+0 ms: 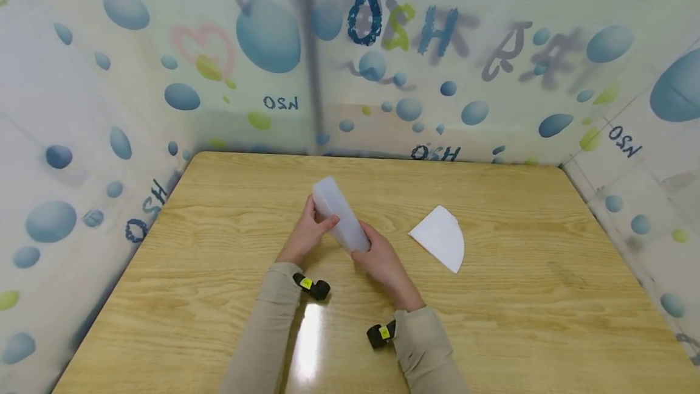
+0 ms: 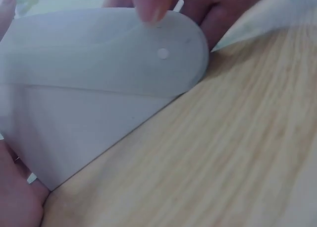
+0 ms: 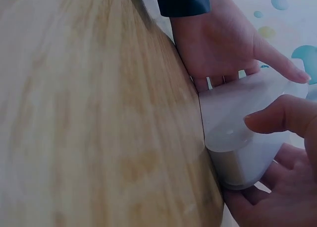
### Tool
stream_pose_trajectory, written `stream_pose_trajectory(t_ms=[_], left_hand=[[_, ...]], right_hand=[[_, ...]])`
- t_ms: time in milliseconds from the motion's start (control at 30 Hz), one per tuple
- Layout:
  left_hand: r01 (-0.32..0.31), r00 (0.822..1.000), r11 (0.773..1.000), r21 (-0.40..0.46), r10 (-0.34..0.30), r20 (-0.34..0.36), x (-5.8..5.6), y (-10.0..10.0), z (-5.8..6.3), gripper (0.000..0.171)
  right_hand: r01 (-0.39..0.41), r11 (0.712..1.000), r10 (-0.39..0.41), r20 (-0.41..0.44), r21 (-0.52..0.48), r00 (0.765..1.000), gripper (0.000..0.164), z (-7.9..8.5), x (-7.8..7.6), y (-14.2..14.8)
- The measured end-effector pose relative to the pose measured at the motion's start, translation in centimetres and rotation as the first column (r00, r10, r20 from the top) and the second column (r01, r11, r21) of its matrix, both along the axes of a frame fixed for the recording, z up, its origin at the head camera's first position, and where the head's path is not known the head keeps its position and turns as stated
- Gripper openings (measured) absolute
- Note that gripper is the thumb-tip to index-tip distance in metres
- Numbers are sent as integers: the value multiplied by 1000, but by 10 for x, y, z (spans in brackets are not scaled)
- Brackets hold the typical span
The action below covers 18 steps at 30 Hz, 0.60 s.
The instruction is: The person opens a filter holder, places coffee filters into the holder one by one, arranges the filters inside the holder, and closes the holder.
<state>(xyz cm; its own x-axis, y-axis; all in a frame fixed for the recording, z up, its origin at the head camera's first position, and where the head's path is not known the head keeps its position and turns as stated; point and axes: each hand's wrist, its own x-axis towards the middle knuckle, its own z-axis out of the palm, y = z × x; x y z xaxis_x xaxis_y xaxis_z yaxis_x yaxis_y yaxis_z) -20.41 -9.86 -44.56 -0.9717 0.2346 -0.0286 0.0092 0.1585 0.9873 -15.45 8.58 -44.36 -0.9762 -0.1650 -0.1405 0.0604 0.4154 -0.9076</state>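
A translucent white plastic case [image 1: 340, 214] with a rounded end and a small round pin stands slanted between my hands, low over the table. My left hand [image 1: 306, 233] grips its far left end, thumb on the near face. At the near right end, my right hand [image 1: 381, 258] holds the case, its thumb pressing the rounded end in the right wrist view. The left wrist view shows a clear cover [image 2: 114, 63] over a whiter body [image 2: 84, 123]. To the right lies a white fan-shaped paper piece [image 1: 440, 239], like a cone coffee filter, apart from both hands.
The wooden table [image 1: 519, 297] reaches back to a patterned curtain [image 1: 372, 96], with printed walls at both sides. Black wrist cameras [image 1: 319, 289] sit at the cuffs of beige sleeves [image 1: 262, 327]. A bright reflection shows on the tabletop between the arms.
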Motion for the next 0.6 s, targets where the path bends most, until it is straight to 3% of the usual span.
stream_pose_trajectory(t_ms=[133,367,600], left_hand=[[6,1000,1000,9,-6,-12,-4,-4,-12,63],[30,995,999,21,-28,-92,-1,-8,-14,54],[46,998,998,46,-44,-43,6,-14,-14,55]], right_hand=[[16,1000,-16,-16,11,1000,63,0,-1,3],[46,999,-46,-26,11,999,52,-1,-2,7],[49,999,-48,-33,18,998,50,-2,-1,7]])
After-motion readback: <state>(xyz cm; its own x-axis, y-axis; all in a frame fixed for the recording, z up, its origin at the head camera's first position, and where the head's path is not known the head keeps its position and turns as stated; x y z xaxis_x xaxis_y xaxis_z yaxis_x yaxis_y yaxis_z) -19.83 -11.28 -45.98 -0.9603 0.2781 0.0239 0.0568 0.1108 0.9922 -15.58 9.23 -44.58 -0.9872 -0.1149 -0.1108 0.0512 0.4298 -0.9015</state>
